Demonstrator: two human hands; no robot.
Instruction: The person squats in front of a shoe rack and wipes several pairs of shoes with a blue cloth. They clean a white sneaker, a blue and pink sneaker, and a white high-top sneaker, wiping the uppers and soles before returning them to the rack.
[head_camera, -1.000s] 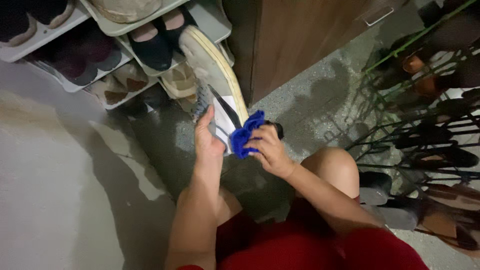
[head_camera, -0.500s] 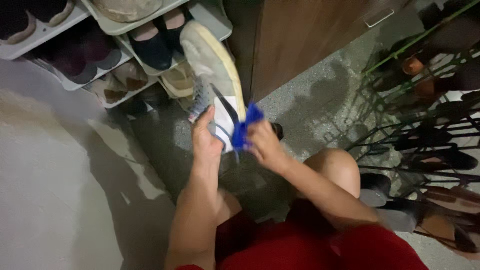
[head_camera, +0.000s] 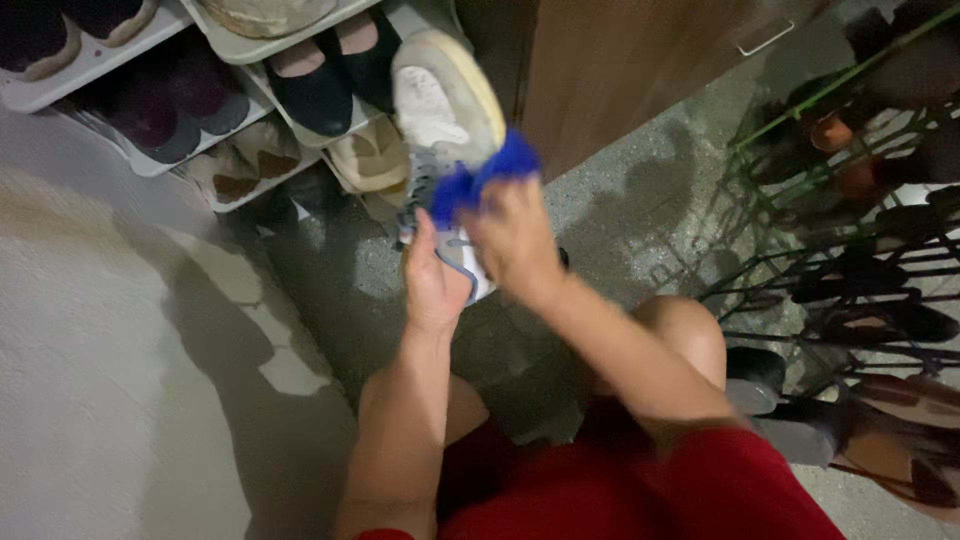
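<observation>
- Since the earlier frame the blue cloth (head_camera: 478, 178) is sitting higher on the white sneaker (head_camera: 440, 130), near the middle of the shoe rather than at its heel end, and the right hand (head_camera: 515, 240) is riding up with it; the shoe is now turning more of its toe and side toward the camera.
- The left hand (head_camera: 432, 285) is cupping the heel end from below, its fingers wrapping the shoe, which is hanging in the air above the floor (head_camera: 130, 380) in front of the shoe rack (head_camera: 215, 155).
- The right hand's fingers are bunching the cloth against the shoe; blur is hiding how tightly.
- The one-handed hold at the heel is looking risky: a hard wipe toward the toe is likely levering the shoe out of the palm and down to the floor.
- The toe is hovering close to the rack's shoes, so a wide stroke is risking a knock there.
- The loosely bunched cloth is liable to slip free.
</observation>
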